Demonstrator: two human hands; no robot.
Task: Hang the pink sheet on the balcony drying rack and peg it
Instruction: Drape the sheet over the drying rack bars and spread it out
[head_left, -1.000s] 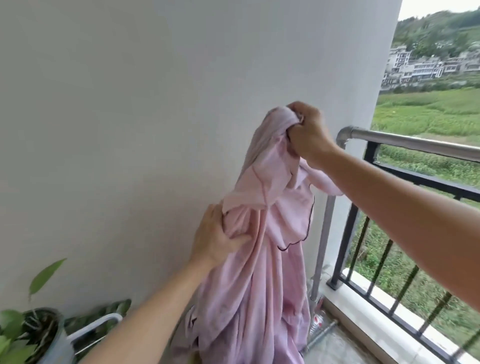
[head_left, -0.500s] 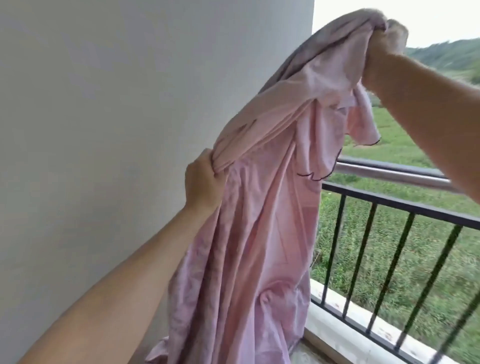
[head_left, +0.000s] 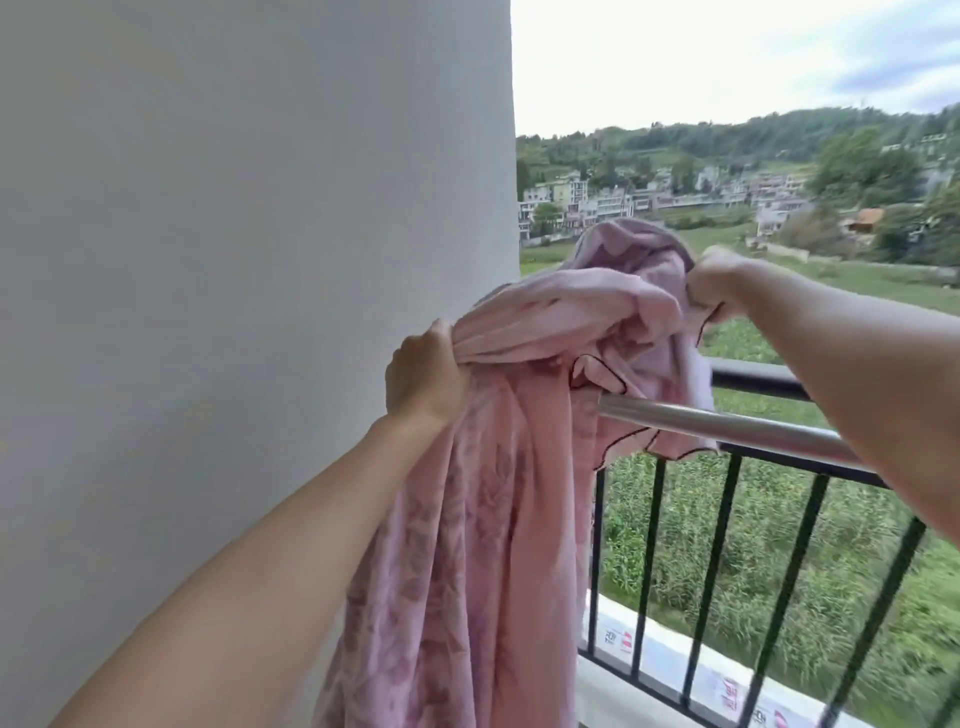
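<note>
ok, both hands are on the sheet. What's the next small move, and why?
Probably lower the right hand past the far side of the steel rail, so its bunch drapes over. The pink sheet mostly hangs on the near side, gripped by the left hand. Only a trimmed flap hangs beyond the rail, and no pegs show.

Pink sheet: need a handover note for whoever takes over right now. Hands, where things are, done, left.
Left hand: grips a gathered fold of the pink sheet, close to the wall.
Right hand: grips the bunched top end, held above the silver bar.
Sheet: the bulk hangs on the near side of the bar; a dark-trimmed flap seems to hang on the far side.
Done: sheet raised to the bar, at most partly over it.
Left: lay and spread it over the bar, then peg it. No pegs in view.
</note>
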